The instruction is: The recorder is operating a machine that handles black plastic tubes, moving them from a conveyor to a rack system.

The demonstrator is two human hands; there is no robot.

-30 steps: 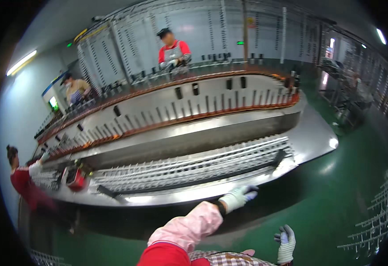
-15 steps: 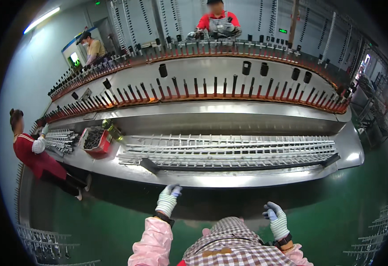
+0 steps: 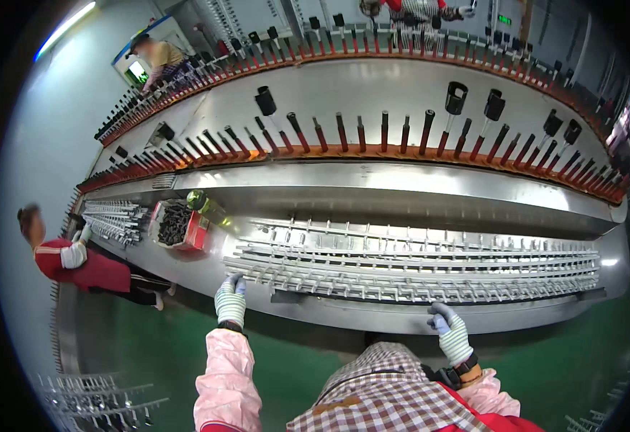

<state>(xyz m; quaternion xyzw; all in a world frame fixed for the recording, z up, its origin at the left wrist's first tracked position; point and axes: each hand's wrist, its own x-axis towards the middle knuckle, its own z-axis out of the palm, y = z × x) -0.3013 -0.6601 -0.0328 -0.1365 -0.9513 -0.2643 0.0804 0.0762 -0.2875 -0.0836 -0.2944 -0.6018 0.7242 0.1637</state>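
Note:
A bundle of long silver metal racks [image 3: 416,270], set with short prongs, lies along the steel bench. At their left end is my left hand [image 3: 231,302] in a striped knit glove, fingers stretched forward. The fingertips reach the end of the front rack; whether they touch it I cannot tell. My right hand [image 3: 450,335], gloved the same way, hovers over the bench's front edge just short of the racks. Its fingers are loosely bent and apart, with nothing visible in them.
Left of the racks are a red box [image 3: 178,227] of dark small parts, a green-capped bottle [image 3: 210,209] and more racks [image 3: 113,219]. A person [image 3: 77,259] stands there. Beyond runs a curved line of upright red-and-black holders [image 3: 344,137], some with black cylinders [image 3: 455,99]. Two people work farther back.
The bench and racks now appear closer to me. My left hand has moved left and forward to the rack ends; my right hand has come to the bench edge.

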